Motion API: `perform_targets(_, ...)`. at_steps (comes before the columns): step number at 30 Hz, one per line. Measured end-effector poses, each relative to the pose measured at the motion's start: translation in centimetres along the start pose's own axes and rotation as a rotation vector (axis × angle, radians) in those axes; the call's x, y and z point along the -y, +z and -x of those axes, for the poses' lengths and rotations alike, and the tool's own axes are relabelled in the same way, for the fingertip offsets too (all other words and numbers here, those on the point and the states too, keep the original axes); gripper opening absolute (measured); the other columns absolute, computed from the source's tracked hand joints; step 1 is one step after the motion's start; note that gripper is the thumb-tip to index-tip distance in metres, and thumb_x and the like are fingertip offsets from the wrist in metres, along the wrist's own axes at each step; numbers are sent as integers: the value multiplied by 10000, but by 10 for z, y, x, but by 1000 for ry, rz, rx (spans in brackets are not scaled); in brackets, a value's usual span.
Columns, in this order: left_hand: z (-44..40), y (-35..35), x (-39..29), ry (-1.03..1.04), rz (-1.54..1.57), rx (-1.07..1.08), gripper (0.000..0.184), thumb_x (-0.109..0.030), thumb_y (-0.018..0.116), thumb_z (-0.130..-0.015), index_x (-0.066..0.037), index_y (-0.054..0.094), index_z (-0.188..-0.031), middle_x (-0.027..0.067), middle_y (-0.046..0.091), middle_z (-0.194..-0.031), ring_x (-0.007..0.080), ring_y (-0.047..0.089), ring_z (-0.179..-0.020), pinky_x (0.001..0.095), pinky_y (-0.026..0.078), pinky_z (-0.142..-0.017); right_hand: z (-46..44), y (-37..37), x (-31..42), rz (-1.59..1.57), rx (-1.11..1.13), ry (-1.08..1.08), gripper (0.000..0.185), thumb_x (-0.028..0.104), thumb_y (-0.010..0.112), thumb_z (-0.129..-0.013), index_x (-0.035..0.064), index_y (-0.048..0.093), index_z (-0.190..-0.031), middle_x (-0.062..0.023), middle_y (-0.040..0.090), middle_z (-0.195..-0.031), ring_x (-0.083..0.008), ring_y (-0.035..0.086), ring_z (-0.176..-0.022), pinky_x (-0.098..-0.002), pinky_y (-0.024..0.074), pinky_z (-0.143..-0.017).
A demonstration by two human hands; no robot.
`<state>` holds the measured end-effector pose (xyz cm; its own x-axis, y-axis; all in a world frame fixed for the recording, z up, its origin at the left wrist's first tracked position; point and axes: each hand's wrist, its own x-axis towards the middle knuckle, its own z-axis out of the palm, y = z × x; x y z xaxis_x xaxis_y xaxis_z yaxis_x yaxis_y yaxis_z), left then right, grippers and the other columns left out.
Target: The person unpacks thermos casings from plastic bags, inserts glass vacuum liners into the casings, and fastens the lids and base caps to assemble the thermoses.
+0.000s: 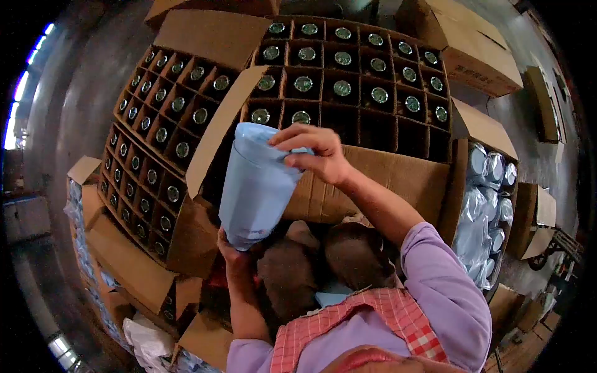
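Observation:
A light blue plastic pitcher (256, 189) with a rounded lid (256, 132) is tilted slightly over my lap. Under its base is my left hand (232, 246), curled around the bottom, with most of the fingers hidden behind the pitcher. My right hand (316, 151) pinches the pitcher's upper side, fingertips on the lid's edge and thumb near the handle area. Just beyond, a divided cardboard box (398, 152) holds rows of upright glass items (342, 88) with round, shiny ends, one per cell. Several cells in its nearest row hold no visible glass.
More divided boxes of glass items (178, 104) stand to the left, their flaps (224, 127) raised. On the right, an open carton (460, 168) holds blue plastic-wrapped containers (476, 236). A closed carton (476, 46) sits at the back right. White plastic bags (149, 345) lie at the lower left.

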<state>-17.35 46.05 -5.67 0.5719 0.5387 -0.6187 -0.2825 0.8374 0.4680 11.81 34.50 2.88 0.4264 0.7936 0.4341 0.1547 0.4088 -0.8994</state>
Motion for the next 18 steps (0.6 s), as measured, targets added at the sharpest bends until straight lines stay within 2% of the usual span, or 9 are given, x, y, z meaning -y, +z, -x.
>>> perform_targets(2, -6, -8, 4, 76, -32, -6, 523, -378, 426, -834, -56, 433, -1247, 136, 536, -1162, 324, 557, -988, 461, 472, -810, 4, -12, -4, -300, -207, 186, 236, 43, 631, -704, -28, 647, -929, -139, 621, -1019, -200, 588, -902, -307, 462, -796)
perform_targets(4, -11, -16, 5, 226, -100, -36, 533, -356, 470, -821, -41, 424, -1249, 147, 528, -1164, 321, 555, -989, 455, 468, -816, 4, -32, -17, -203, -290, 197, 229, 62, 624, -728, -43, 639, -931, -131, 623, -1001, -193, 589, -883, -304, 460, -796)
perform_targets(6, -14, -29, 3, 432, -214, -67, 549, -333, 513, -807, -26, 415, -1251, 159, 520, -1166, 318, 552, -989, 449, 464, -823, 3, -51, -20, -174, -687, 419, 214, 64, 636, -750, -43, 644, -936, -124, 632, -998, -165, 597, -845, -280, 469, -749)
perform_targets(8, -16, -45, 1, 621, -338, -94, 570, -311, 557, -794, -10, 406, -1253, 171, 512, -1167, 315, 550, -990, 442, 459, -829, 6, -81, -34, -50, -836, 237, 197, 60, 651, -758, -5, 653, -945, -104, 630, -1005, -178, 590, -904, -285, 470, -755)
perform_targets(10, -20, -68, 5, 728, -436, -135, 587, -289, 587, -782, 7, 399, -1253, 181, 498, -1180, 314, 534, -1015, 441, 450, -846, 9, -111, -58, 590, -694, -44, 199, 64, 679, -747, 46, 662, -944, -90, 630, -1011, -198, 588, -942, -299, 476, -758)
perform_targets(12, -23, -105, 3, 745, -595, -207, 595, -278, 594, -778, 21, 397, -1253, 185, 476, -1207, 318, 502, -1063, 445, 435, -873, 25, -147, -105, 936, -519, 76, 238, 60, 693, -701, 86, 666, -936, -87, 615, -1047, -264, 578, -961, -356, 478, -792)
perform_targets(15, -10, -66, 4, 926, -867, -153, 590, -307, 570, -789, 9, 399, -1258, 185, 459, -1227, 321, 475, -1100, 451, 412, -908, 42, -168, -141, 1471, -136, 127, 320, 85, 646, -685, 135, 648, -1001, -83, 593, -1089, -301, 523, -1034, -407, 441, -855)
perform_targets(16, -4, -45, 6, 1028, -941, -108, 588, -321, 558, -794, 1, 401, -1260, 184, 456, -1230, 322, 470, -1107, 453, 404, -919, 29, -151, -131, 1459, -125, 127, 324, 87, 644, -686, 131, 641, -1007, -84, 591, -1088, -299, 524, -1024, -408, 438, -849)
perform_targets(18, 6, -42, 7, 838, -648, -94, 537, -329, 500, -832, 0, 417, -1248, 186, 456, -1227, 322, 465, -1114, 452, 394, -932, 8, -105, -121, 1434, -102, 156, 334, 93, 639, -687, 124, 627, -1019, -85, 588, -1087, -296, 525, -1004, -409, 432, -838)
